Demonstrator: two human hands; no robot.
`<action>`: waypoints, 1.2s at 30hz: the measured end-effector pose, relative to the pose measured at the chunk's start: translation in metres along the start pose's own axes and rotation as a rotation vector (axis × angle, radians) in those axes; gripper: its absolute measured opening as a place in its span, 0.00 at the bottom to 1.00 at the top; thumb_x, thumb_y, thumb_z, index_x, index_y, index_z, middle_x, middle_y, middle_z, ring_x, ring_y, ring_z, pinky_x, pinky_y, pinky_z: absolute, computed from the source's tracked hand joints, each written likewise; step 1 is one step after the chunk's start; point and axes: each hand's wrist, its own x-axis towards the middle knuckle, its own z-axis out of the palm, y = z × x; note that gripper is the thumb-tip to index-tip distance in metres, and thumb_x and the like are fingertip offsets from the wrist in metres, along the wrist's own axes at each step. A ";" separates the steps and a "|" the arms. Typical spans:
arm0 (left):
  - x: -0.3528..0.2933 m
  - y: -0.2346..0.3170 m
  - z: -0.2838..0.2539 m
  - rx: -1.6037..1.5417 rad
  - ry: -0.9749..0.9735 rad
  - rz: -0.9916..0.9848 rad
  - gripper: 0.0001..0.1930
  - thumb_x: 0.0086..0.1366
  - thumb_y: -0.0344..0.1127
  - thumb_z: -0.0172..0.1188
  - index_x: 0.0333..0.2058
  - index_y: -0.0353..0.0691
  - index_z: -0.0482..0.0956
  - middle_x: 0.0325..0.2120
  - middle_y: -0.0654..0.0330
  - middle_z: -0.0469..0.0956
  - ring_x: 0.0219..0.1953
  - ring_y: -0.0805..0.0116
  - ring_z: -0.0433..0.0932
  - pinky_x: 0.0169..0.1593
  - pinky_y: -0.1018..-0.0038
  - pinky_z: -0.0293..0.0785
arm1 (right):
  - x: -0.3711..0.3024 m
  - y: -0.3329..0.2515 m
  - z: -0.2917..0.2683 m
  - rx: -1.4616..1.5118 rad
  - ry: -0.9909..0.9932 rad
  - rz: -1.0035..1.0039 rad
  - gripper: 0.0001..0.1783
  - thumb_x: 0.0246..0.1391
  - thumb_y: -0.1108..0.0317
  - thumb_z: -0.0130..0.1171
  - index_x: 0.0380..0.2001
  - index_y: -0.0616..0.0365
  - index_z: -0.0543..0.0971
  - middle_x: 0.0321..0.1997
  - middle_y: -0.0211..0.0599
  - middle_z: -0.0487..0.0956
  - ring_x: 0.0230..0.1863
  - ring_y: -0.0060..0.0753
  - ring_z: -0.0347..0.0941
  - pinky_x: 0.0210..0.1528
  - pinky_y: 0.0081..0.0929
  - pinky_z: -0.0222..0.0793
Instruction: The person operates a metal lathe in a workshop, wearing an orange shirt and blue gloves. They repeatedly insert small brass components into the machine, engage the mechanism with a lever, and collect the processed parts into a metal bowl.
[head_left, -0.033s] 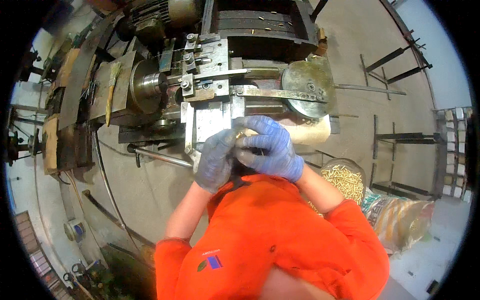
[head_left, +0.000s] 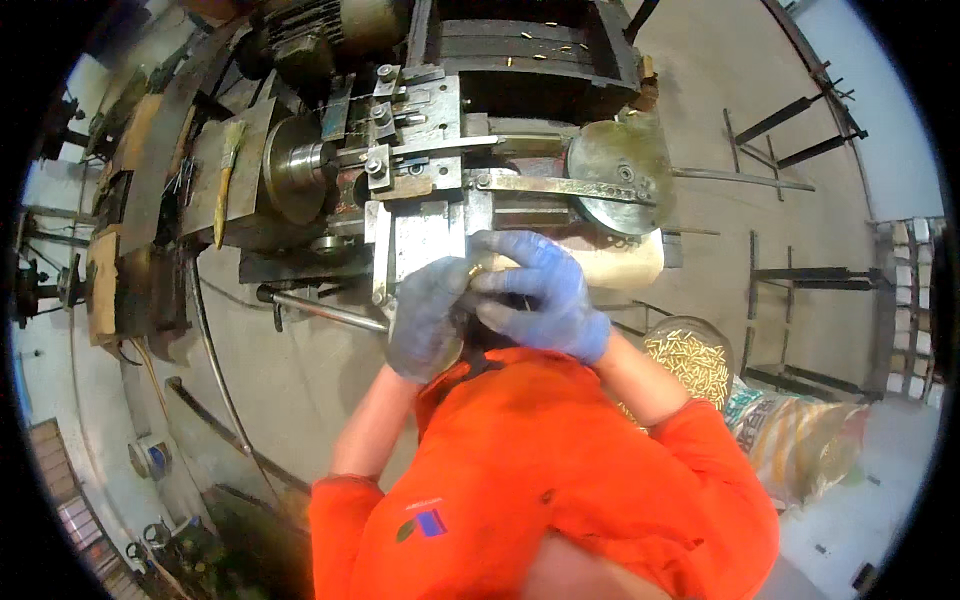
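Both my hands wear work gloves and meet in front of the machine's near edge. My left hand (head_left: 428,312), in a greyish glove, is closed with its fingertips against a small brass-coloured piece (head_left: 476,270). From the other side my right hand (head_left: 548,300), in a bluer glove, pinches at the same piece with thumb and forefinger. The fingers cover most of it, so its full shape does not show. Just beyond my fingers lies a flat bright metal chute plate (head_left: 424,235) of the machine.
Ahead stands the machine, with a clamp block (head_left: 420,130), a round disc (head_left: 620,175) and a spindle (head_left: 305,165). A brush (head_left: 228,180) lies on its left. A dark tray (head_left: 480,50) holds scattered brass pieces. At my right are a bowl of brass pieces (head_left: 690,360) and a woven sack (head_left: 800,440).
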 end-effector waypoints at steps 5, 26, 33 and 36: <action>-0.031 0.033 -0.047 1.122 0.112 0.423 0.10 0.54 0.31 0.58 0.37 0.40 0.76 0.27 0.57 0.76 0.29 0.62 0.75 0.33 0.72 0.69 | -0.017 0.002 -0.009 0.134 -0.019 0.111 0.14 0.36 0.71 0.65 0.33 0.58 0.80 0.43 0.45 0.77 0.42 0.43 0.74 0.44 0.32 0.70; -0.035 0.031 -0.051 1.466 0.084 0.884 0.16 0.40 0.24 0.54 0.33 0.42 0.73 0.22 0.57 0.71 0.27 0.55 0.71 0.31 0.63 0.66 | -0.048 0.006 -0.011 0.075 0.013 0.280 0.10 0.40 0.67 0.66 0.28 0.59 0.80 0.33 0.41 0.80 0.35 0.39 0.76 0.39 0.30 0.71; -0.034 0.027 -0.054 1.437 0.189 0.810 0.12 0.40 0.29 0.57 0.28 0.42 0.73 0.19 0.58 0.71 0.25 0.56 0.72 0.29 0.65 0.67 | -0.044 0.007 -0.010 0.094 0.022 0.295 0.10 0.41 0.66 0.66 0.27 0.59 0.80 0.31 0.41 0.80 0.34 0.39 0.76 0.38 0.30 0.71; -0.022 -0.014 -0.078 1.694 -0.076 0.755 0.17 0.39 0.30 0.60 0.33 0.41 0.75 0.19 0.58 0.72 0.25 0.56 0.72 0.29 0.65 0.69 | -0.044 0.005 -0.008 0.090 0.015 0.269 0.09 0.41 0.67 0.66 0.27 0.59 0.80 0.31 0.41 0.80 0.34 0.39 0.76 0.38 0.30 0.71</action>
